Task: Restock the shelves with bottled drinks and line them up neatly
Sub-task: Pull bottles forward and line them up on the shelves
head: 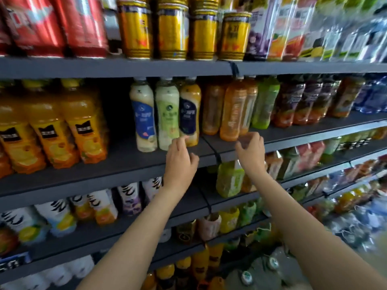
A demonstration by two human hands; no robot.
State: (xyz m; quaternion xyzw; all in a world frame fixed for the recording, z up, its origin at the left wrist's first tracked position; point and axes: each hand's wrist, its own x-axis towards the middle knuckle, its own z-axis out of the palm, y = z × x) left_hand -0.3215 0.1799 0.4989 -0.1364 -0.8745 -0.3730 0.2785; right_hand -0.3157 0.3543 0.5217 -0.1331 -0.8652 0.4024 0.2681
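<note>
Fingers first: those of the left hand (181,159) are loosely curled, index tip reaching to the foot of the yellow bottle with the dark blue label (189,114), touching or nearly so, blur hides which; nothing is gripped. Right hand (251,150) likewise half-curled, fingertips (244,143) just under the base of the front orange bottle (232,111), around nothing; contact cannot be told. Both bare forearms rise from the lower edge toward the second shelf (104,176), a grey board running the full width, with a dark joint strap between the two hands. On that shelf, far left, big orange juice bottles (83,126) stand in a packed group, then a dark gap, then three slim bottles side by side: white with a blue label (143,118), pale green (167,114), and the yellow one. Right of the joint stand more orange bottles, a green bottle (265,103), then dark purple bottles (301,103) trailing off blurred. Top shelf: red packs (52,26) at left, gold cans (171,28) in the middle, juice cartons (280,28) at right. Below the hands, a green bottle (229,178) on the third shelf, white bottles with fruit labels (100,208) to its left. Lower shelves hold more bottles, blurred.
</note>
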